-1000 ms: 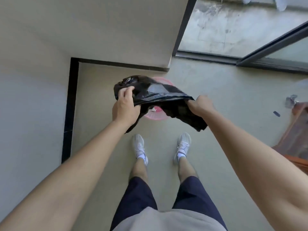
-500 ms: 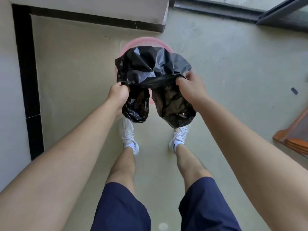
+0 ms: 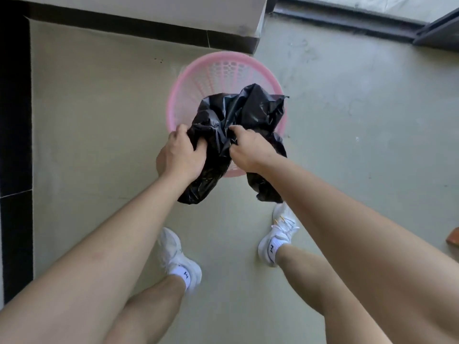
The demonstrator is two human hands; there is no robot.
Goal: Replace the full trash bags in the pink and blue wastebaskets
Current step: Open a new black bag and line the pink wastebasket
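A pink mesh wastebasket (image 3: 218, 70) stands on the floor in front of my feet, near the wall corner. Over its near rim I hold a crumpled black trash bag (image 3: 250, 112). My left hand (image 3: 180, 155) grips the bag's left side and my right hand (image 3: 249, 150) grips its middle, the two hands close together. Loose ends of the bag hang down below both hands, outside the basket. The far inside wall of the basket shows bare pink mesh. No blue wastebasket is in view.
A wall with a black skirting (image 3: 139, 28) runs behind the basket and down the left edge. A dark door track (image 3: 347, 23) lies at the top right. A wooden edge (image 3: 453, 238) pokes in at the right. My white shoes (image 3: 180, 259) stand just behind the basket.
I have leaned closer over the pink basket. My hands have come together and lowered the black bag onto the basket's near rim; the bag is more bunched than before.
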